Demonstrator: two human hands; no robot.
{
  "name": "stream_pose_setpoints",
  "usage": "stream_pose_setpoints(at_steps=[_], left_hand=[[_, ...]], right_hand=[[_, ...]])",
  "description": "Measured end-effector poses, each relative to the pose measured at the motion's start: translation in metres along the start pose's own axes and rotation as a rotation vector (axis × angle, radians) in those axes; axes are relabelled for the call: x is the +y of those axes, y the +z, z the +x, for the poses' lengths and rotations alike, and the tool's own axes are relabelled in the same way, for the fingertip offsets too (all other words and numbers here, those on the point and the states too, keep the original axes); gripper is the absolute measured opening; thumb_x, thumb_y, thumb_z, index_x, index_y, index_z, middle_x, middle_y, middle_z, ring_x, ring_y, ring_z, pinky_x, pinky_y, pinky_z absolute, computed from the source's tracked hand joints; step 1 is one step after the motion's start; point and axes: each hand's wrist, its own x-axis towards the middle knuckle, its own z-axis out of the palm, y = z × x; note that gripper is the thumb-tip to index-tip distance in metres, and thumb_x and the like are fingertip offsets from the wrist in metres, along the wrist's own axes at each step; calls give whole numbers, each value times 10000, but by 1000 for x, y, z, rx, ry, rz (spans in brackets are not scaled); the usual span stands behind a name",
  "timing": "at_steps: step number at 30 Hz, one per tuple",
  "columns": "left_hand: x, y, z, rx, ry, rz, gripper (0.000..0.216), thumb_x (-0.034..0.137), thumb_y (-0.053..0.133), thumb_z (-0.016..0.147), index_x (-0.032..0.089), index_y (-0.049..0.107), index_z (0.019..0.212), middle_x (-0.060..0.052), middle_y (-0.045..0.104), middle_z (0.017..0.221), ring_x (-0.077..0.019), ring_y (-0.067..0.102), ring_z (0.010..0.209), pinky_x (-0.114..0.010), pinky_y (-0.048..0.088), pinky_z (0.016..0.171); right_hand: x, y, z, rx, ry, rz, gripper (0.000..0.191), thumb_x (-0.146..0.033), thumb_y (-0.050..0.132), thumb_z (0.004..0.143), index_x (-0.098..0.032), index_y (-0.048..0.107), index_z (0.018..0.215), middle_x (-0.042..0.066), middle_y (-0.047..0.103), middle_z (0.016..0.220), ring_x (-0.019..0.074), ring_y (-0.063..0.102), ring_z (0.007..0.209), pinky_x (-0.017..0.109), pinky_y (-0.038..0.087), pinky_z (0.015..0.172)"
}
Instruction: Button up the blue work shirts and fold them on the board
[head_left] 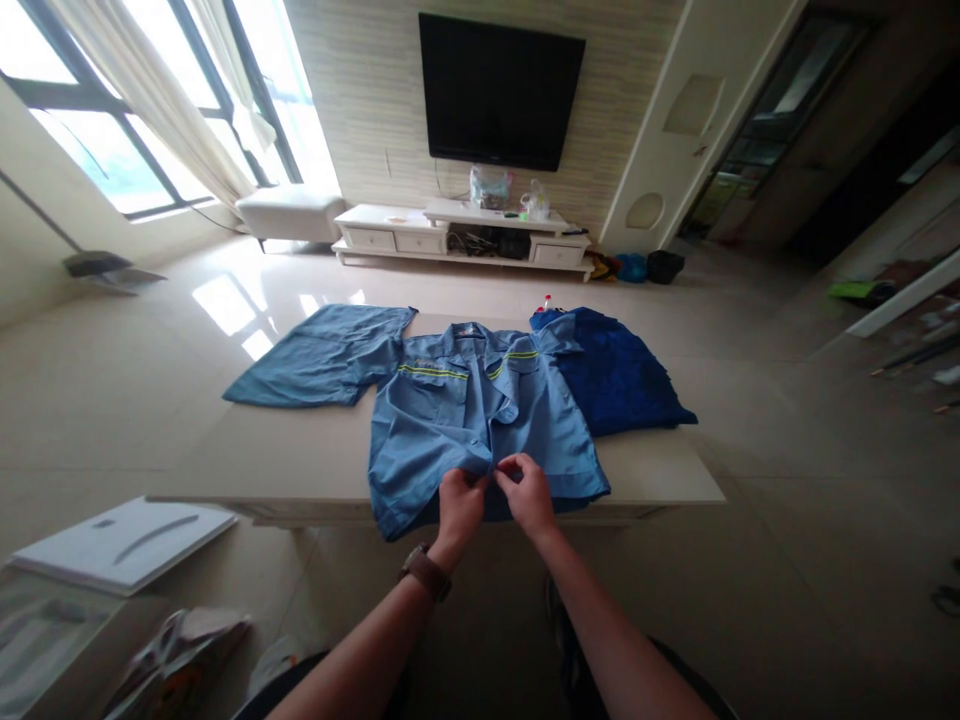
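A light blue work shirt (450,410) with yellow reflective stripes lies flat on a pale table (300,460), its hem hanging over the near edge. My left hand (459,505) and my right hand (527,492) meet at the bottom of the shirt's front opening. Both are pinched closed on the two front edges near the hem. A brown watch sits on my left wrist. The shirt's left sleeve (315,355) spreads out toward the left.
A dark blue garment (622,375) lies on the table's right part. A white board (127,540) and a crumpled bag (176,660) are at lower left. A TV (499,90) hangs above a white low cabinet (457,240) at the back.
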Motion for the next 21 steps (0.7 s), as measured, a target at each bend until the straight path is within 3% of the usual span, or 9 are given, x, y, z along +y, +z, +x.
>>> stream_pose_setpoints(at_steps=[7,13,21], left_hand=[[0,-1,-1,4,10,36,127,251,680,729,139,708,677,-49,726,697,-169,609,646,-258,445,621],[1,5,-2,82,-26,79,106,216,695,701,152,687,617,-37,688,630,-154,574,599,-254,417,594],[15,3,-2,62,-87,141,126,199,691,695,168,662,576,-40,692,621,-179,601,613,-275,397,595]], right_hand=[[-3,-2,-2,-23,9,-8,125,-322,653,787,-203,650,748,40,684,773,217,642,768,329,486,740],[-1,-7,0,-41,20,-34,192,-368,594,801,-193,672,799,62,692,802,235,644,793,346,488,760],[-5,-9,-1,-61,18,-114,153,-327,577,813,-192,648,805,50,678,804,219,633,798,338,490,781]])
